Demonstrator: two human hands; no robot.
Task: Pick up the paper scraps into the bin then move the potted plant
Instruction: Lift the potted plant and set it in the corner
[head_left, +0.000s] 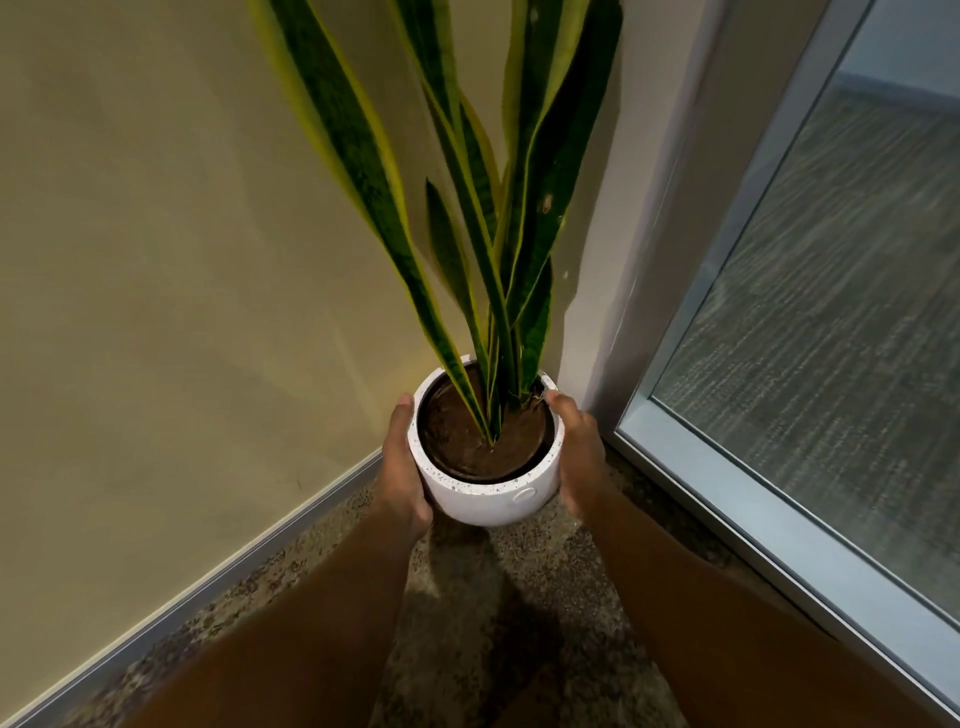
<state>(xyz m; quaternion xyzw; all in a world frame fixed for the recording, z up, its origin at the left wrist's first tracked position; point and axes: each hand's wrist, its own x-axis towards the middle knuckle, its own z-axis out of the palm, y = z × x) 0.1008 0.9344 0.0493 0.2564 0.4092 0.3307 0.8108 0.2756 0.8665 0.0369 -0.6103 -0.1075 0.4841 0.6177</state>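
Note:
The potted plant is a snake plant with long green, yellow-edged leaves (467, 218) in a white speckled round pot (488, 493). The pot sits in a room corner, low over the carpet; I cannot tell whether it touches the floor. My left hand (402, 467) grips the pot's left side, thumb up near the rim. On the right side my right hand (579, 457) grips it, thumb at the rim. The fingers of both hands are hidden behind the pot. No paper scraps or bin are in view.
A beige wall (156, 260) with a grey baseboard (208, 587) runs along the left. A metal-framed glass panel (831, 312) closes the right side, with a pale pillar (649, 208) at the corner behind the plant. Speckled carpet (519, 597) lies underfoot.

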